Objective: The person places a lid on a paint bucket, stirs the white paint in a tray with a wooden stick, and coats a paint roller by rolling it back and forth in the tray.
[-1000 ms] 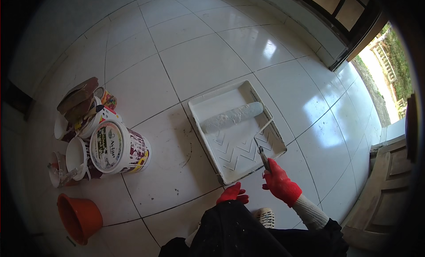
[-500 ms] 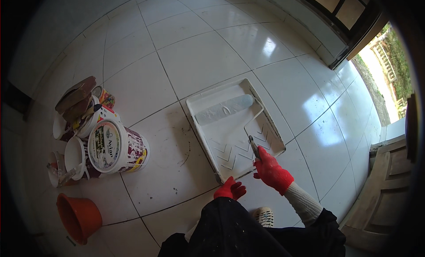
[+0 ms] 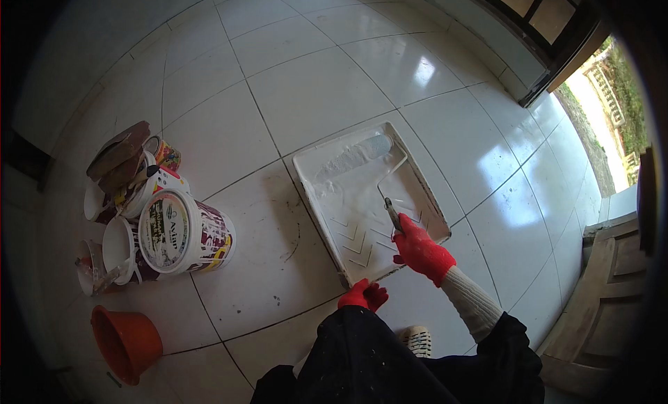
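My right hand (image 3: pixel 424 253), in a red glove, is closed round the handle of a paint roller (image 3: pixel 355 157). The roller's pale, paint-coated sleeve lies across the far, deep end of a white paint tray (image 3: pixel 321 226), in white paint. Ridged zigzag lines show on the tray's near slope. At the tray's near left corner, my left hand (image 3: pixel 364 295), also red-gloved, grips the rim with its fingers curled. Dark cloth over my legs hides the left wrist.
To the left stand a lidded white paint bucket (image 3: pixel 167 230), several open tubs and cans, and an orange bucket (image 3: pixel 125 341). Brown cardboard-like pieces (image 3: pixel 120 151) lie on top of the tubs. A wooden door (image 3: pixel 591 299) is at the right, beside a doorway outdoors.
The roller has moved away from me and a little to the left, deeper into the tray's far end, and its sleeve has turned. My left hand stays at the tray's corner.
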A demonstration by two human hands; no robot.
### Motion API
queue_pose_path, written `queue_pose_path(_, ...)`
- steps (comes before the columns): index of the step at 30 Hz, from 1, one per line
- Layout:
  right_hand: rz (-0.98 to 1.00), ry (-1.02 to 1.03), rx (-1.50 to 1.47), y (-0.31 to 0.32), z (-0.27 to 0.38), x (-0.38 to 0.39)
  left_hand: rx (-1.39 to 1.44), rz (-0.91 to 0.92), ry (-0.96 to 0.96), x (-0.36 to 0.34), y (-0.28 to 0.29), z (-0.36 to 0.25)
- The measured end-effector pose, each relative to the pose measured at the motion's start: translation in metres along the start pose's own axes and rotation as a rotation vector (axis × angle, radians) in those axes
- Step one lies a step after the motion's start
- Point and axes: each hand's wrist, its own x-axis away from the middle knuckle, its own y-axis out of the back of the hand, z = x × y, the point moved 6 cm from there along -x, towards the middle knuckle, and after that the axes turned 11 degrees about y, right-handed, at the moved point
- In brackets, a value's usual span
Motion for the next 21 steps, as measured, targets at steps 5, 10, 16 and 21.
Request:
queue_pose_path(5,-0.009,-0.017,0.028,-0.003,-0.004,-0.004,-0.033,-0.027,-0.029,0.005,-0.003,0.0)
queue_pose_path(10,0.013,-0.063,0.039,-0.002,0.002,-0.002,-0.036,-0.034,-0.044,0.007,-0.003,0.0)
queue_pose_path(16,-0.006,-0.046,0.012,-0.007,-0.007,0.009,0.026,0.017,-0.014,0.002,-0.004,0.001)
queue_pose_path(21,-0.022,-0.001,0.07,-0.005,0.005,0.028,0.043,0.024,0.004,-0.008,0.001,-0.001)
